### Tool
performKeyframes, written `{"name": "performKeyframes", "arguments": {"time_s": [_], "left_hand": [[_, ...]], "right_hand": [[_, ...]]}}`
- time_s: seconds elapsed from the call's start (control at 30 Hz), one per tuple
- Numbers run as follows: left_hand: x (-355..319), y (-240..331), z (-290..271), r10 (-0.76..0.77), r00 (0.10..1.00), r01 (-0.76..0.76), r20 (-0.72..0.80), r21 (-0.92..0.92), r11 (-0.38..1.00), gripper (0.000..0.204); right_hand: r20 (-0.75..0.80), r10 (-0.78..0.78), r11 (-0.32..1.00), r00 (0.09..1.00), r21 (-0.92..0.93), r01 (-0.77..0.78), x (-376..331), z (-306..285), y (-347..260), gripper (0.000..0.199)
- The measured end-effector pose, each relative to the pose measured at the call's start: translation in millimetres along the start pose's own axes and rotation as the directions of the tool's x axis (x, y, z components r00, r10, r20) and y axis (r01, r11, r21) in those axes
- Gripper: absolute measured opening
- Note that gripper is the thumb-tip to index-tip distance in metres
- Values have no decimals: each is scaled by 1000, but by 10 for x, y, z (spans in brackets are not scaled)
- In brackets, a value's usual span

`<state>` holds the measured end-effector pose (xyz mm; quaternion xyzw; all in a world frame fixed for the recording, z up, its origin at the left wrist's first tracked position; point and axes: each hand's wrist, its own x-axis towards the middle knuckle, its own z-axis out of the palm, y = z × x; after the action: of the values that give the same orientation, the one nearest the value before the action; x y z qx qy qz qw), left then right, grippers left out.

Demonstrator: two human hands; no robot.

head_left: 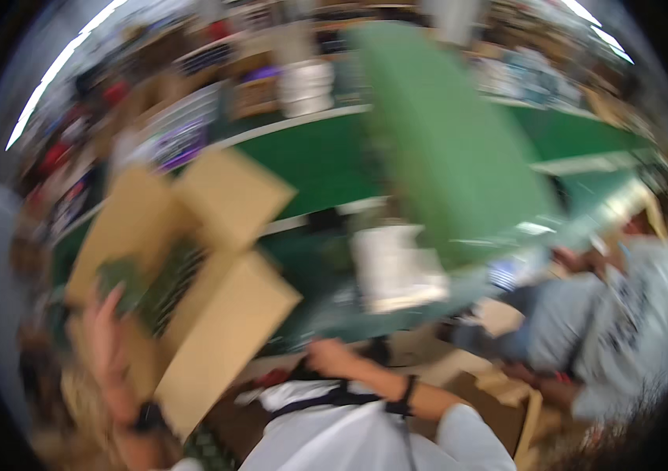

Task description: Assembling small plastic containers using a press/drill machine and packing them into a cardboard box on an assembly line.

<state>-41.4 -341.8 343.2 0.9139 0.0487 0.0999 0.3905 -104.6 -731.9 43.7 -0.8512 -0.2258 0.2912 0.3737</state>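
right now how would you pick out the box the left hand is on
Start at the green table and go to its left end. The cardboard box there is open, flaps spread, with the left hand on its near side. Dark green contents show inside, unlike the flat cardboard at lower right.

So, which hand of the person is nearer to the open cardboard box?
Left. The left hand rests on the near side of the open cardboard box; the right hand is apart, lower and to its right.
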Motion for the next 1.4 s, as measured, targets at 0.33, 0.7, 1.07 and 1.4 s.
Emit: {"name": "performKeyframes", "arguments": {"time_s": [0.33, 0.7, 1.07, 1.4], "left_hand": [[1042, -1777, 591, -676, 735, 621, 46, -444, 646, 68], [1577, -2157, 2187, -345, 937, 349, -54, 179, 920, 86], [1267, -2341, 1426, -441, 897, 441, 1, 33, 897, 93], [1164, -1068, 820, -172, 984, 170, -41, -52, 984, 72]], "right_hand": [[-345, 388, 910, 855, -2, -414, 932, 471, 523, 23], [-450, 478, 828, 755, -56, -557, 1061, 296, 587, 27], [-565, -318, 940, 761, -86, 330, 666, -1620, -2172, 42], [-31, -501, 775, 865, -460, 433, 1698, -420, -1637, 60]]}}
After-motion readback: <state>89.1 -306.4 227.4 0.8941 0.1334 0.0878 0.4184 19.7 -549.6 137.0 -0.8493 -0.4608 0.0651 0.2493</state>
